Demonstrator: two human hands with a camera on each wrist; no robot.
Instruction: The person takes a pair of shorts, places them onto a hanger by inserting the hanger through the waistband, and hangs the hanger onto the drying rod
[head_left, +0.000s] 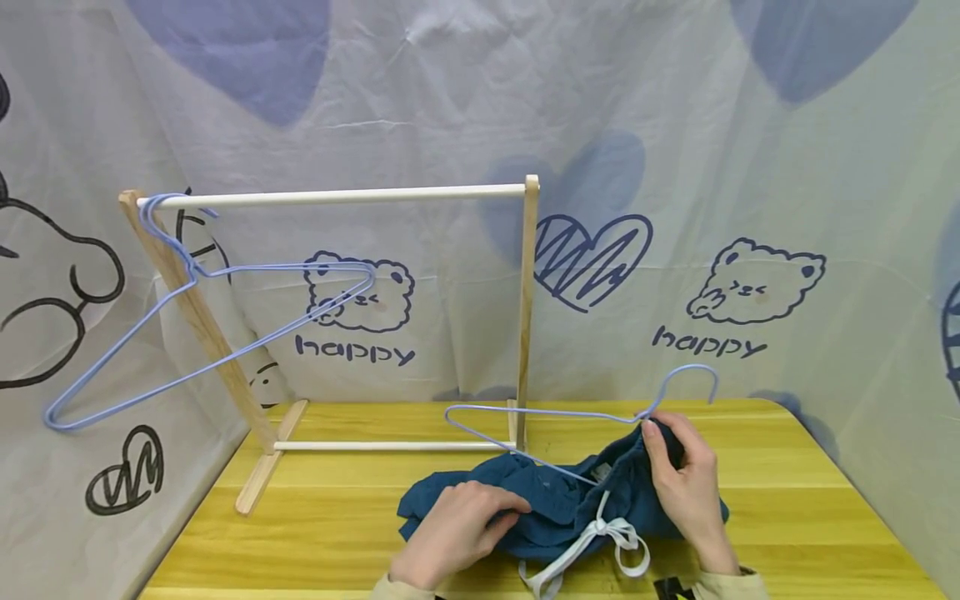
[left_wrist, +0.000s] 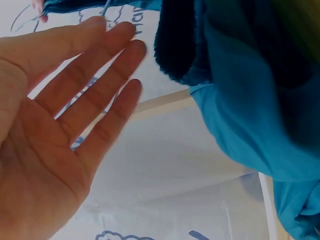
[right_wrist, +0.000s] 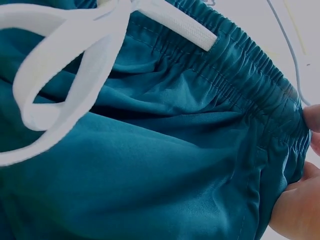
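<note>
Dark teal shorts (head_left: 543,533) with a gathered elastic waistband lie bunched on the table. A white drawstring (right_wrist: 100,70) is tied in a bow at the waist. My right hand (head_left: 688,475) pinches the waistband at its right side, close under the hook of a light blue hanger (head_left: 540,411). One end of that hanger sticks out to the left over the shorts; its right part is hidden inside the waist. My left hand (head_left: 465,525) is at the left part of the shorts, and in the left wrist view its fingers are extended and slightly spread, beside the cloth.
Behind the shorts and to the left stands a rack with wooden posts (head_left: 527,308) and a white top rod (head_left: 337,197). Light blue hangers (head_left: 285,267) hang overlapping at its left end. A printed cloth backdrop (head_left: 465,350) borders the yellow wooden table (head_left: 337,500).
</note>
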